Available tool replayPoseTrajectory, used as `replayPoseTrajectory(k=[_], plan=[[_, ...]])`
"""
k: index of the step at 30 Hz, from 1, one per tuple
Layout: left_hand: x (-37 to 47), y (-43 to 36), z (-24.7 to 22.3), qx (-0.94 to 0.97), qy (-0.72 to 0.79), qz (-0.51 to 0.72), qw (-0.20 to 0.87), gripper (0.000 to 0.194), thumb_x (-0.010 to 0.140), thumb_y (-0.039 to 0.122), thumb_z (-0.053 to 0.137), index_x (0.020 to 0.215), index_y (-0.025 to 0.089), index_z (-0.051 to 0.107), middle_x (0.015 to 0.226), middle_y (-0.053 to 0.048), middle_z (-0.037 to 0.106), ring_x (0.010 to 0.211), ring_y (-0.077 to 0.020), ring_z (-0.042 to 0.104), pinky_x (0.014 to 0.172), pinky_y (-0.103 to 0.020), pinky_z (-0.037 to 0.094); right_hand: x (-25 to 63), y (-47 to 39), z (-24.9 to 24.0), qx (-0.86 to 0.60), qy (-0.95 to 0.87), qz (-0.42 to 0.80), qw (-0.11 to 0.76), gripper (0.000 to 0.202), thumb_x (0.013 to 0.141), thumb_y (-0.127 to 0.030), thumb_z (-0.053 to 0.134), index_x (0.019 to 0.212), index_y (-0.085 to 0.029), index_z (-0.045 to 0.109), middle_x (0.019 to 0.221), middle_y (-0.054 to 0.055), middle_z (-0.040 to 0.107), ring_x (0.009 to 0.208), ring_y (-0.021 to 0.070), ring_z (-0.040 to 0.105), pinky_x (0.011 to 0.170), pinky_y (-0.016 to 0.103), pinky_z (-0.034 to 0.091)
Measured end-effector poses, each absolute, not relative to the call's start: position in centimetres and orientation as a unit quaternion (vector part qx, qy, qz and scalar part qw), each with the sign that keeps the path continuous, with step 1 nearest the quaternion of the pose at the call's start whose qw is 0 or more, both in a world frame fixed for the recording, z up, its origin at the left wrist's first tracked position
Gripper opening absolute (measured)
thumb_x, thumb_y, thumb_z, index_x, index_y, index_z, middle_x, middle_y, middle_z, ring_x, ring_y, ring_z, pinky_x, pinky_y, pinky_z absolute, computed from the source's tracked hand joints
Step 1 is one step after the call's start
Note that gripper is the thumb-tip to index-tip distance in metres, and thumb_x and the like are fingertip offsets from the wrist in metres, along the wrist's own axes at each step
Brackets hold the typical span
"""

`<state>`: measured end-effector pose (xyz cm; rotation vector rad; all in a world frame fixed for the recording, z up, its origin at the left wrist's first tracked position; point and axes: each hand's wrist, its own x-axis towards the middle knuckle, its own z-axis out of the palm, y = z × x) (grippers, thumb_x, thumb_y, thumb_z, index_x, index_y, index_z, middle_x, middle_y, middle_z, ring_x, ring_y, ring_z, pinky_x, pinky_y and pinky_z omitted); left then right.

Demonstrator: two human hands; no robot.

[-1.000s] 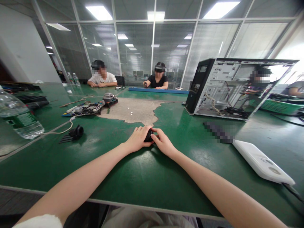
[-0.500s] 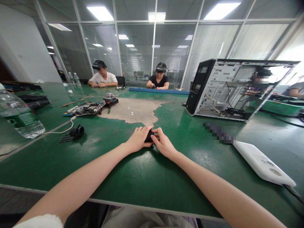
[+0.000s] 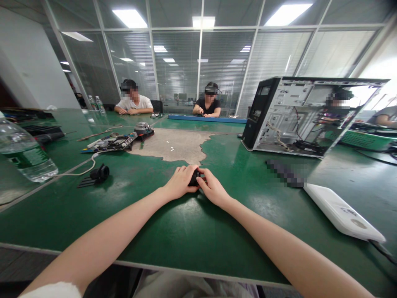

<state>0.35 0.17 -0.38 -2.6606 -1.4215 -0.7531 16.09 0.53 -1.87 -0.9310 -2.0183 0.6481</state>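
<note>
Between my two hands is a small black part [image 3: 194,179], mostly covered by fingers, so its kind cannot be made out. My left hand [image 3: 180,182] wraps round its left side. From the right, my right hand [image 3: 213,185] presses thumb and fingers against it. Both hands are low over the green table [image 3: 173,231], just in front of a torn patch of bare brown board [image 3: 176,145]. To the left lies a black plastic piece [image 3: 99,172] with a round end and several long prongs.
An opened computer case [image 3: 263,116] stands at the right, near a white power bank [image 3: 344,213] with a cable. Left are a circuit board [image 3: 110,142], a metal-topped part [image 3: 143,129] and a water bottle [image 3: 27,153]. Two people sit across the table behind a blue bar [image 3: 207,119].
My hands stay in nearly the same place around the black part, with only a slight shift of the right fingers. Across the table, one person's hand has moved a little.
</note>
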Motion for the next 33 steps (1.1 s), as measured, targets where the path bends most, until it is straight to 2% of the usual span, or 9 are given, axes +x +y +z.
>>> replayPoseTrajectory(k=[10, 14, 21, 33], plan=[[0.34, 0.16, -0.38, -0.857, -0.454, -0.243, 0.019, 0.060, 0.064, 0.031, 0.061, 0.115, 0.021, 0.031, 0.114, -0.007, 0.046, 0.095, -0.0235, 0.046, 0.080, -0.036, 0.033, 16.07, 0.11, -1.40, -0.359, -0.784, 0.280, 0.421, 0.016, 0.082, -0.029, 0.039, 0.095, -0.022, 0.042, 0.097, 0.005, 0.051, 0.085, 0.0150, 0.055, 0.071, 0.030, 0.046], [0.30, 0.18, -0.39, -0.859, -0.448, -0.247, 0.025, 0.060, 0.065, 0.032, 0.061, 0.115, 0.020, 0.031, 0.113, -0.007, 0.047, 0.094, -0.0233, 0.046, 0.079, -0.036, 0.033, 16.04, 0.28, -1.59, -0.358, -0.778, 0.288, 0.429, 0.018, 0.081, -0.028, 0.040, 0.098, -0.022, 0.042, 0.099, 0.004, 0.051, 0.086, 0.0149, 0.055, 0.074, 0.031, 0.046], [0.30, 0.21, -0.44, -0.859, -0.448, -0.246, 0.028, 0.061, 0.065, 0.031, 0.060, 0.116, 0.020, 0.030, 0.114, -0.007, 0.046, 0.094, -0.0235, 0.046, 0.080, -0.036, 0.033, 16.09, 0.55, -2.04, -0.364, -0.790, 0.266, 0.416, 0.031, 0.082, -0.027, 0.039, 0.112, -0.021, 0.040, 0.109, 0.008, 0.047, 0.091, 0.0164, 0.053, 0.081, 0.035, 0.044], [0.25, 0.24, -0.51, -0.861, -0.443, -0.248, 0.028, 0.059, 0.065, 0.032, 0.060, 0.115, 0.020, 0.030, 0.114, -0.007, 0.046, 0.095, -0.0228, 0.046, 0.079, -0.035, 0.033, 16.12, 0.26, -1.45, -0.359, -0.797, 0.261, 0.410, 0.018, 0.082, -0.027, 0.037, 0.099, -0.021, 0.041, 0.100, 0.006, 0.049, 0.087, 0.0141, 0.054, 0.070, 0.028, 0.046]])
